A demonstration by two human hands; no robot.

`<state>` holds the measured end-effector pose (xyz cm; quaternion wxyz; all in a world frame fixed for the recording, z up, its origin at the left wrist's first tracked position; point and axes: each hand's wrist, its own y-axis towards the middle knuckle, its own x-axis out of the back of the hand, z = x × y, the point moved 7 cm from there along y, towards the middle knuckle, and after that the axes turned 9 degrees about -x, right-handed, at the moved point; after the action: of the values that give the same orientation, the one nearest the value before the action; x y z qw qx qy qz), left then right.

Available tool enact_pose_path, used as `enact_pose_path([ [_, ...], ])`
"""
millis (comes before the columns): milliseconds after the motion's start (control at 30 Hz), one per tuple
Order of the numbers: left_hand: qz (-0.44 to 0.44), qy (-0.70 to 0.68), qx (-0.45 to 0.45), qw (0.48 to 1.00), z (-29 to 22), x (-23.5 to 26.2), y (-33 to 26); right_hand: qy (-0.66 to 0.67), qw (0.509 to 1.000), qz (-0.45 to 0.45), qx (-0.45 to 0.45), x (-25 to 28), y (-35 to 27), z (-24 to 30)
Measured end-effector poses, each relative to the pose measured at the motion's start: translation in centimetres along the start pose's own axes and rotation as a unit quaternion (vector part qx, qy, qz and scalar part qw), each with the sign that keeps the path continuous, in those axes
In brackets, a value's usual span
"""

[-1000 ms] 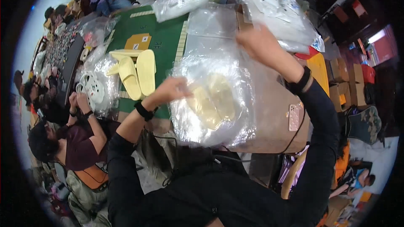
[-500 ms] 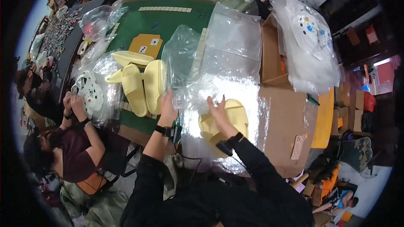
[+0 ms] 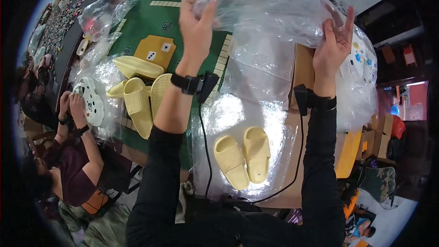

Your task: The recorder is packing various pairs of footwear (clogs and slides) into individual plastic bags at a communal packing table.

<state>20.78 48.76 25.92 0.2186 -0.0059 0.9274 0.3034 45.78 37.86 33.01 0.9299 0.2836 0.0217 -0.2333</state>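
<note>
Both my arms are stretched out over the table, holding a clear plastic bag (image 3: 270, 9) up in the air between them. My left hand (image 3: 196, 32) is closed on the bag's left end. At its right end my right hand (image 3: 331, 50) grips it with thumb and fingers, one finger pointing up. Below my hands, a pair of pale yellow slide sandals, a left-hand one (image 3: 232, 164) and a right-hand one (image 3: 257, 155), lies side by side on shiny clear plastic (image 3: 279, 128). More yellow slides (image 3: 138, 110) are heaped to the left, partly behind my left forearm.
A green mat (image 3: 178, 18) with printed tiles covers the table's left part. Flat clear bags (image 3: 260, 68) lie beside a cardboard box (image 3: 302, 71). White decorated clogs in plastic lie at the right. At the left, a co-worker's hands (image 3: 75, 105) work on a white clog (image 3: 93, 103).
Both hands have risen away from me and spread apart, stretching out the plastic bag. My right hand has left the pair of slides, which now lies uncovered.
</note>
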Motion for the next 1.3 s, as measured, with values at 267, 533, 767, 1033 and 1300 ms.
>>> enact_pose_path([
  [267,0.111,0.355,0.128,0.920,17.1,6.6,-8.0,-0.172,0.971,-0.101,-0.129,8.4,-4.1,-20.5],
  [533,0.427,0.694,0.147,0.561,18.0,11.5,-21.1,-0.331,0.933,-0.017,-0.141,13.8,-6.4,-29.9],
  [767,0.484,0.712,0.119,0.495,18.0,11.2,-21.1,-0.629,0.775,-0.025,0.052,7.5,-9.5,-26.6],
  [1033,0.494,0.715,0.093,0.487,18.1,10.8,-21.2,-0.690,0.649,0.292,-0.134,4.8,-12.9,-32.9],
  [1300,0.480,0.696,0.116,0.521,18.6,11.4,-21.2,-0.710,0.652,0.244,-0.106,4.1,-9.0,-28.7],
])
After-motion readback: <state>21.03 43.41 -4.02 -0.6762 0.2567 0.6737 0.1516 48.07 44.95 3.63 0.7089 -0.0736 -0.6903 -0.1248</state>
